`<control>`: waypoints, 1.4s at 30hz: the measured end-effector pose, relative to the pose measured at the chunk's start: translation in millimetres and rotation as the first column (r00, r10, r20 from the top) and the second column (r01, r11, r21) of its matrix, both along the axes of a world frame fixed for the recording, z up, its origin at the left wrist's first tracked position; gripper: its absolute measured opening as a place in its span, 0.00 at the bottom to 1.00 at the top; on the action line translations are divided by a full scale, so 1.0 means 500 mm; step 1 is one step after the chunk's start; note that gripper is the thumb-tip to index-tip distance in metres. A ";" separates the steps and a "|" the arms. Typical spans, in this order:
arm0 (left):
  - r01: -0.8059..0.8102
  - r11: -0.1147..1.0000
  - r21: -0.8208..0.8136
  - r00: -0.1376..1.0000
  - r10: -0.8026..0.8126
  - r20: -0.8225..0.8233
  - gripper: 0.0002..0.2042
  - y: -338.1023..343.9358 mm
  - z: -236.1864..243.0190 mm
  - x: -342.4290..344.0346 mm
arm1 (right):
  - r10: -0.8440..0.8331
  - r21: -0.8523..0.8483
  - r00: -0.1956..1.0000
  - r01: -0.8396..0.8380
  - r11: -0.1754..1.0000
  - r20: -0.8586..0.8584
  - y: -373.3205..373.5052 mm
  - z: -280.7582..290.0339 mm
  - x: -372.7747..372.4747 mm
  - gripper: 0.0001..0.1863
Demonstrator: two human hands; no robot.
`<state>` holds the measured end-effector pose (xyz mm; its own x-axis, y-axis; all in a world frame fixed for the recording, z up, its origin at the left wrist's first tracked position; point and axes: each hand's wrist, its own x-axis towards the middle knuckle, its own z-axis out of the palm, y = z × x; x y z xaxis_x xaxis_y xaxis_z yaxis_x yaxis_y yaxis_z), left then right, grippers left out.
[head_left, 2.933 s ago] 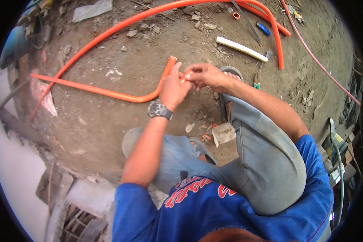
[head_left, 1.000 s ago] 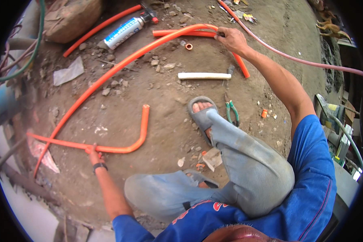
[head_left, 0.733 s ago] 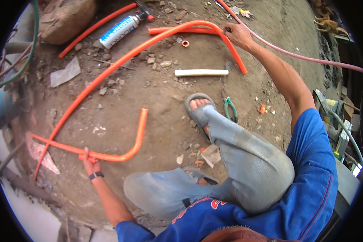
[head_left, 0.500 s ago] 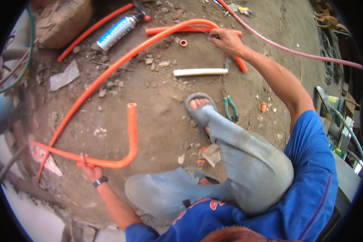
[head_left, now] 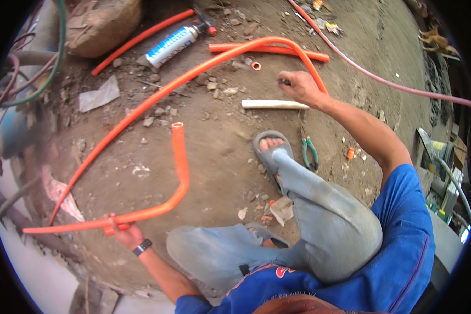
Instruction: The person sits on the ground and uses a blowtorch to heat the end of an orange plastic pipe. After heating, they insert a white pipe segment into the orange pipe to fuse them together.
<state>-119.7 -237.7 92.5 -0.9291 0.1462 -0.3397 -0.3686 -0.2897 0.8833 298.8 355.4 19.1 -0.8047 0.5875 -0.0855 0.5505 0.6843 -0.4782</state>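
Note:
At the lower left my left hand (head_left: 126, 234) is closed around a bent orange pipe (head_left: 146, 213), whose short arm rises to an open end. A short orange piece (head_left: 116, 229) is pressed against the pipe in the same hand. My right hand (head_left: 298, 86), at the upper right, has its fingers pinched together at a small dark thing too small to name. It hovers by a white rod (head_left: 269, 104), whose right end the wrist hides. Behind the hand arches a long orange pipe (head_left: 157, 96), lying across a straight orange pipe (head_left: 309, 54).
Green-handled pliers (head_left: 310, 152) lie beside my sandalled foot. A blowtorch on a gas canister (head_left: 172, 47), another orange pipe (head_left: 141, 42) and a large rock (head_left: 102, 26) are at the far left. A pink hose (head_left: 371, 78) crosses the upper right. Small orange fittings (head_left: 350, 153) and rubble dot the dirt.
My right hand has come away from the arched pipe's top, toward me and the white rod. The bent pipe in my left hand has turned, its far left end dropping nearer. The whole view has shifted slightly.

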 end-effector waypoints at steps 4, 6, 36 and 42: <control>0.030 0.999 0.014 0.996 -0.029 -0.084 0.19 0.033 0.034 0.043 | 0.039 0.071 0.975 -0.023 0.997 -0.220 0.065 0.066 -0.128 0.11; 0.041 0.999 -0.002 0.993 -0.041 -0.108 0.18 0.040 0.038 0.062 | 0.160 0.226 0.978 -0.128 0.966 -0.130 0.110 0.087 -0.218 0.12; 0.034 0.993 0.112 0.985 -0.014 -0.174 0.17 0.014 0.087 0.109 | 0.342 0.001 0.883 -0.362 0.932 0.321 -0.061 -0.036 -0.030 0.17; -0.010 0.996 0.094 0.987 0.025 -0.156 0.16 -0.012 0.094 0.122 | 0.316 0.135 0.949 -0.315 0.939 0.015 -0.011 0.084 -0.168 0.12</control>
<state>-58.5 -243.7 139.7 -0.9725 0.1536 -0.1750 -0.2215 -0.3778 0.8990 214.9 349.7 61.2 -0.9508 0.3092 -0.0169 0.2929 0.8803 -0.3731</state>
